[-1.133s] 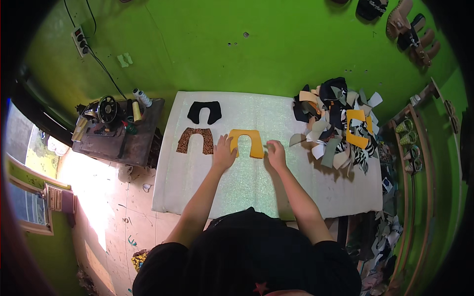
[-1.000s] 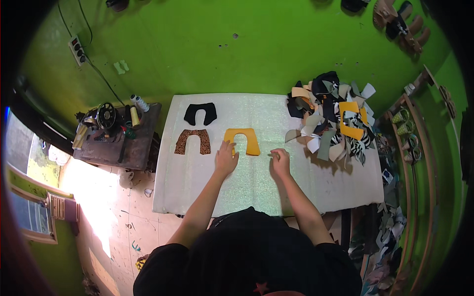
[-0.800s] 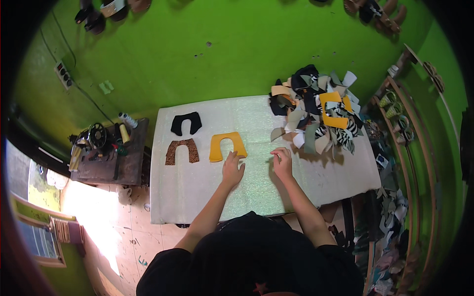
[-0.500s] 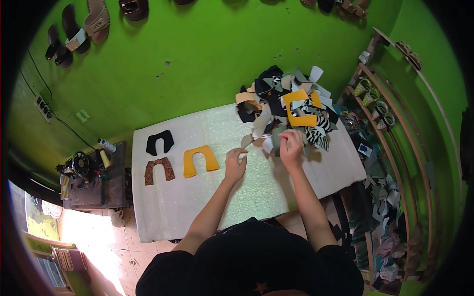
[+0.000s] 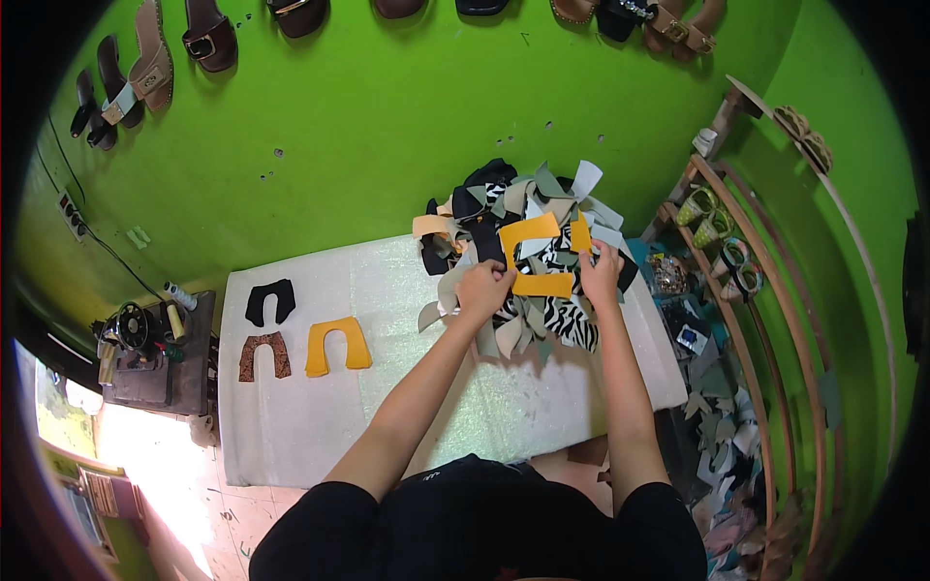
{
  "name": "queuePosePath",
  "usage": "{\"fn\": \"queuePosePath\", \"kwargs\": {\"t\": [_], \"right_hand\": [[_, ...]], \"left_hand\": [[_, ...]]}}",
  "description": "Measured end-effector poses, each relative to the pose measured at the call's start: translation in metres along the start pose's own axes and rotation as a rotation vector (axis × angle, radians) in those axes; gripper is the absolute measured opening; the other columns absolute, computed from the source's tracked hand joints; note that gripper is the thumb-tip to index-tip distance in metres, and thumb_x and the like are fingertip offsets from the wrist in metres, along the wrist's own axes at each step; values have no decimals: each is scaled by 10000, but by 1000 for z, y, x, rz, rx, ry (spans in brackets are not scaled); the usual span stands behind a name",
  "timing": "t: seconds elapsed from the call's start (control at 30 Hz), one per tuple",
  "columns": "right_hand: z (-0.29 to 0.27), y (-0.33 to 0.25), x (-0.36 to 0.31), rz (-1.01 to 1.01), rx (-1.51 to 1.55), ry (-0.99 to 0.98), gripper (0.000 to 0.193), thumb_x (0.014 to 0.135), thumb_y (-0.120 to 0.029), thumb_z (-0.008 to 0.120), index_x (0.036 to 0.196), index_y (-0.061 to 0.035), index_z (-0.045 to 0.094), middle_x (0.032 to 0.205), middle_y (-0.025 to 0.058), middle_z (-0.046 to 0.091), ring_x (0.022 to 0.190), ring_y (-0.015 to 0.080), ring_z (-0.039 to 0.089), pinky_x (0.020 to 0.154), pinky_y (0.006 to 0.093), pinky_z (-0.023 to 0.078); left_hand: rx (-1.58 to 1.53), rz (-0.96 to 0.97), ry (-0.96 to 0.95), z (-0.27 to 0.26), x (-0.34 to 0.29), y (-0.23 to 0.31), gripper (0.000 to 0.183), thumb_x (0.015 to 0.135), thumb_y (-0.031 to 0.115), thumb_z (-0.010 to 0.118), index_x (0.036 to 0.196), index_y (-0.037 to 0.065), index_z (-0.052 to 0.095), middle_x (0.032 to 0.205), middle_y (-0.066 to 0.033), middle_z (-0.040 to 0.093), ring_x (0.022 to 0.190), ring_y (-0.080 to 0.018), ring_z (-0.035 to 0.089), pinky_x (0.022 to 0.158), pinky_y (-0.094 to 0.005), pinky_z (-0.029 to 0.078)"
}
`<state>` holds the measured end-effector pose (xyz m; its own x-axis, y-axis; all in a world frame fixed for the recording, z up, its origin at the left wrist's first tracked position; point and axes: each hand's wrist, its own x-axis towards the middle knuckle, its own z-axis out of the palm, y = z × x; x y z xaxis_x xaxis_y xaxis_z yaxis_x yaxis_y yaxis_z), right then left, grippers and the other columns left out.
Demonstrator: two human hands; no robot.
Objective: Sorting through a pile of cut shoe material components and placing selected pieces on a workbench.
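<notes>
- Head view: both hands are at the heap of cut pieces (image 5: 523, 261) on the right part of the white table (image 5: 387, 426), and the piece being handled is a yellow U-shaped cut-out (image 5: 536, 254) lying on top of that heap.
- Left hand (image 5: 484, 289): fingers curled closed at the lower left edge of the yellow U-shaped cut-out; a grip on it looks likely, though which layer the fingers pinch cannot be told.
- Right hand (image 5: 601, 271): fingers closed at the right end of the same cut-out, thumb side toward it; the exact pinch is hidden.
- Heap content: black, grey-green, cream and zebra-print pieces (image 5: 567, 324), overlapping loosely under and around the yellow one.
- Laid-out pieces, well apart at the table's left end: a black U-piece (image 5: 268, 300), a brown patterned U-piece (image 5: 263, 354) and a second yellow U-piece (image 5: 335, 346), flat, near one another but separate.
- Judgement: the step in hand is picking a matching piece out of the heap. The next move calls for lifting it free without dragging neighbours, then carrying it leftward.
- Surroundings: a sewing machine (image 5: 136, 334) on a side stand, sandals (image 5: 145, 58) hung on the green wall.
</notes>
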<state>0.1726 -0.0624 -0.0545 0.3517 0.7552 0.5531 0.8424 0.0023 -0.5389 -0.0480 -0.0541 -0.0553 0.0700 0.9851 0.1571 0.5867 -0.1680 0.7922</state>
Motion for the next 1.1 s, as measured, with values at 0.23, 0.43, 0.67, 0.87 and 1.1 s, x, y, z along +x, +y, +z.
{"fn": "queuePosePath", "kwargs": {"t": [0.23,0.43,0.67,0.87,1.1], "right_hand": [[40,19,43,226,-4,-95,472,743,-332,631,1043,21,535,941,187,583,876,311,561,784,386,434],[45,10,79,293,51,-145,419,647,-242,712,931,34,577,902,204,613,857,305,599,767,359,457],[43,37,106,403,308,-480,194,633,-48,637,791,19,547,755,117,606,648,216,628,614,302,477],[23,32,114,461,859,-564,97,780,-58,518,741,-26,436,704,71,525,708,237,642,606,279,475],[-26,-19,115,339,1136,-443,172,802,-30,479,677,-58,364,863,166,609,754,252,644,615,277,485]], "left_hand": [[33,-96,9,9,4,7,336,733,402,611,761,68,617,659,-16,604,629,-170,578,571,-314,342],[-81,-73,-40,12,9,14,272,759,308,596,784,38,572,656,-32,581,605,-155,545,593,-283,391],[-842,5,-166,-6,15,27,86,816,75,510,762,12,486,773,-80,611,682,-119,600,557,-229,449],[-1011,-144,-225,-36,17,31,200,807,-51,359,999,-5,330,995,-207,553,805,-285,632,694,-332,531],[-952,-204,-241,-44,10,17,348,841,-24,405,1175,-39,309,975,-181,568,750,-260,638,670,-313,536]]}}
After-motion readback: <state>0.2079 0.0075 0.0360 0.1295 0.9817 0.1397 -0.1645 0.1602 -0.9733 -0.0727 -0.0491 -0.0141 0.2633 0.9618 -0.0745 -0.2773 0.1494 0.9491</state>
